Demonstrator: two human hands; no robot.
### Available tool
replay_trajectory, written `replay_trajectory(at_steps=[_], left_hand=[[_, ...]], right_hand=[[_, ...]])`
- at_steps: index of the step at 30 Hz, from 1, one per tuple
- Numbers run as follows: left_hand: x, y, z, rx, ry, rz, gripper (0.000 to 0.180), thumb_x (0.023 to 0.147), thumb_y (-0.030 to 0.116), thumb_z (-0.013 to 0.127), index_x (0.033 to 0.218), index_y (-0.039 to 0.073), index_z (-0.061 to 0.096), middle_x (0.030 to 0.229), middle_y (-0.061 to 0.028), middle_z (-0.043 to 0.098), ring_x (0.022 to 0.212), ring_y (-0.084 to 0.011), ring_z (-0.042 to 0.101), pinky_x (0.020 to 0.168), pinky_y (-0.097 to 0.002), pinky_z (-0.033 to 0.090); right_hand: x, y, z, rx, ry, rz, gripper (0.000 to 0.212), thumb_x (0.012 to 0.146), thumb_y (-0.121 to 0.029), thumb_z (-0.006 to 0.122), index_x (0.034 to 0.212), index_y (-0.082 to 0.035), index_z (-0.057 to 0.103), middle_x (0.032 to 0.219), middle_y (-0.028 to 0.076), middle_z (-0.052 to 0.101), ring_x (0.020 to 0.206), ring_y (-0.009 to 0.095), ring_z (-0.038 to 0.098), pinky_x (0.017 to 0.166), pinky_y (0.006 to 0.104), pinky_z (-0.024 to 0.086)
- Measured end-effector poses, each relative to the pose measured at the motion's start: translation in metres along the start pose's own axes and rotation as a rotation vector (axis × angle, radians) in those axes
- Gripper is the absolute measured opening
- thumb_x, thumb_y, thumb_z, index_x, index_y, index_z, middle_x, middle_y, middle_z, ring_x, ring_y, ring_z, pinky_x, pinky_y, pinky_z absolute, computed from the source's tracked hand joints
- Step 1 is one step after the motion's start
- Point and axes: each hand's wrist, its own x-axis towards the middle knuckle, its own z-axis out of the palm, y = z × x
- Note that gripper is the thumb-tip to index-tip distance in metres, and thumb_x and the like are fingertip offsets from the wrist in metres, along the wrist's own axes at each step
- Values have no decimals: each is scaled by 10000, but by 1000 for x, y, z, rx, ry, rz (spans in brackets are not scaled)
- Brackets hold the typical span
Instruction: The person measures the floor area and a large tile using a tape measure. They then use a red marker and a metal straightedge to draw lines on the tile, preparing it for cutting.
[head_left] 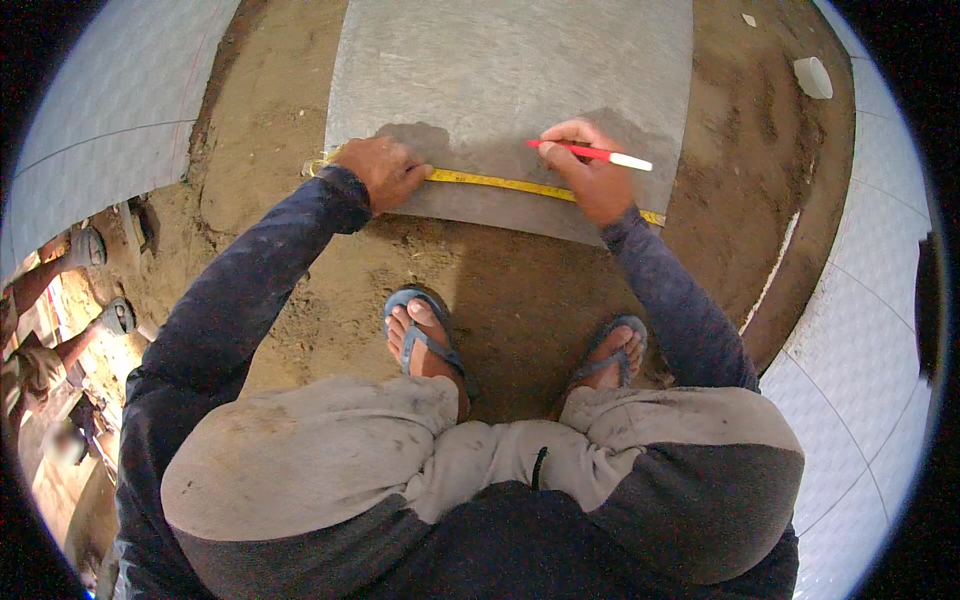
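Note:
A grey flat board (510, 80) lies on the ground in front of me. Across its near end stretches a yellow tape measure (500, 182). My left hand (380, 172) is closed on the tape near the board's left edge, with a yellowish piece of the tape measure (318, 163) showing beyond it. In my right hand (592, 175) a red pen with a white end (600, 155) is pinched, its red tip pointing left just above the board. That hand rests over the tape, toward the board's right side.
Brown dirt (520, 290) surrounds the board. Pale tiled panels (850, 330) run along the right, with another pale panel (110, 90) at upper left. A white cup (813, 78) lies at upper right. Another person's sandaled feet (88, 247) show at left.

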Motion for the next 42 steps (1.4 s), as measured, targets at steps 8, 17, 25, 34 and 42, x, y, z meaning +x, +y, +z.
replay_trajectory(at_steps=[8, 17, 25, 34, 42], left_hand=[[2, -4, 12, -33, 112, 47, 384, 923, 429, 526, 807, 111, 707, 738, -143, 674, 710, -381, 651, 636, -516, 506], [1, -4, 13, 4, 126, 29, 364, 922, 417, 528, 796, 123, 701, 716, -144, 664, 686, -377, 646, 622, -516, 505], [-1, -6, 15, -22, 130, 39, 351, 918, 402, 538, 814, 116, 713, 743, -151, 672, 709, -377, 654, 642, -506, 521], [1, -5, 14, -12, 101, 17, 339, 913, 387, 546, 831, 112, 727, 774, -161, 686, 754, -366, 673, 676, -499, 541], [-2, -6, 15, -9, 132, 50, 316, 927, 383, 539, 885, 124, 716, 749, -146, 669, 713, -373, 647, 630, -494, 506]], right_hand=[[8, 0, 38, -35, -196, -40, 163, 855, -210, 670, 902, -54, 659, 787, 14, 627, 738, 99, 561, 666, 275, 465], [19, 7, 16, 50, -106, 48, 161, 855, -220, 668, 890, -63, 657, 774, 8, 632, 718, 100, 569, 657, 274, 475], [20, 6, 15, -39, -72, 1, 174, 849, -225, 680, 913, -64, 663, 779, 2, 645, 737, 95, 579, 671, 275, 482], [22, 8, -13, -1, -2, 28, 144, 854, -184, 669, 907, -51, 663, 816, 7, 649, 766, 97, 585, 706, 266, 478], [14, 19, -18, 28, 9, 79, 153, 842, -200, 682, 892, -56, 667, 815, 9, 649, 774, 107, 593, 713, 277, 482]])
